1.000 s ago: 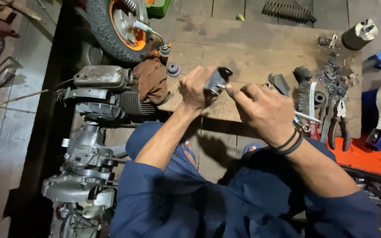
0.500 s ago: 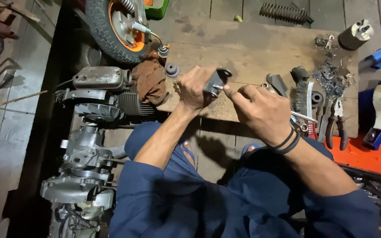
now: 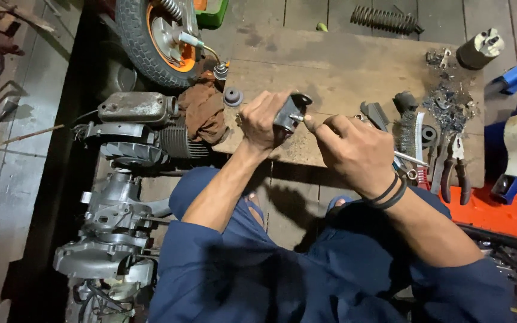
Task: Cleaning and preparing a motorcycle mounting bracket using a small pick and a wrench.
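A small dark metal part [image 3: 290,112] sits above the middle of the wooden worktop [image 3: 342,66], held up off the board. The left hand [image 3: 262,122] is wrapped around it, fingers closed on its body from the nine o'clock side. The right hand [image 3: 354,152] comes in from three o'clock with its fingers curled; its fingertip and thumb meet at a short pin on the side of the part, so it is pinched shut there. Black bands ring the right wrist, and both arms wear dark blue sleeves.

Just beside the left hand at nine o'clock lies a brown rag [image 3: 203,110], with a small grey rubber cap [image 3: 233,96] at ten o'clock. Beyond the rag, further toward nine o'clock, an engine [image 3: 136,128] rests on the floor, and a second engine case [image 3: 112,239] lies at seven o'clock. At eleven o'clock stands a wheel [image 3: 154,39] with an orange hub.

At three o'clock from the hands, a wire brush [image 3: 410,128] and pliers [image 3: 453,170] with red handles lie on the worktop, near a heap of small metal bits [image 3: 450,104]. At one o'clock a coil spring [image 3: 385,20] lies on the floor, and at two o'clock a short dark cylinder [image 3: 479,51] stands at the board's far corner. An orange tray [image 3: 504,215] sits at four o'clock.
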